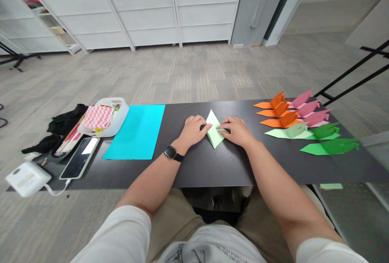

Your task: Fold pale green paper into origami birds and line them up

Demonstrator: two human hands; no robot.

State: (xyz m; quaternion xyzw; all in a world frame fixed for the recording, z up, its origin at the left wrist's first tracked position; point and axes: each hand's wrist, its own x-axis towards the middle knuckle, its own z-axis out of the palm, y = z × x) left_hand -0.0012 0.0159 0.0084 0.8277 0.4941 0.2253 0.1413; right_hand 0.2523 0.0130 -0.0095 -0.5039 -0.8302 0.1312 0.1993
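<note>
A piece of pale green origami paper (214, 135), folded into a kite shape with its long point away from me, lies on the dark table between my hands. My left hand (194, 128) is closed at its left edge, the thumb pressing on the paper and the fingers curled. From the right, my right hand (235, 130) grips the other side, with fingertips on the fold and the thumb lower at the edge. The paper's underside and part of its right edge are hidden. A black watch (172, 153) sits on my left wrist.
Folded paper birds stand at right: orange (278, 113), pink (310, 109), pale green (290, 131) and green (330, 146). Left on the dark table (182, 176) are a cyan sheet (138, 133), a white basket (121, 115), a phone (79, 159) and a white charger (28, 178).
</note>
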